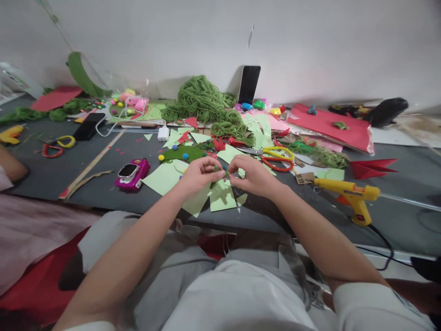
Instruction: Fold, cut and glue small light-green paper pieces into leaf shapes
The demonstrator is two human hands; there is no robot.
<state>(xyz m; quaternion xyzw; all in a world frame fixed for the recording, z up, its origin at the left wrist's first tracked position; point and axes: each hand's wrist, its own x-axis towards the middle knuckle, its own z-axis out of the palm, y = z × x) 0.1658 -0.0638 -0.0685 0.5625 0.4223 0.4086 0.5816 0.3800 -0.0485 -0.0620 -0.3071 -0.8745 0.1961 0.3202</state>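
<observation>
My left hand [201, 174] is closed in a pinch on a small piece of green yarn [216, 170]. Facing it, my right hand [251, 174] has thumb and forefinger drawn together at the yarn's other side; what lies in its fingertips is too small to make out. Pale green paper pieces [167, 181] lie under both hands. Just behind the left hand is a dark green leaf-shaped piece [172, 153] with blue and yellow pompoms. Scissors with red and yellow handles [279, 158] rest beyond the right hand.
A yellow glue gun [354, 195] with a black cord lies at right. Left of my hands sits a purple case with a watch-like screen [132, 175]. A heap of green yarn [203, 101] and an upright phone [249, 83] stand behind. Another person's arm [12, 163] shows at far left.
</observation>
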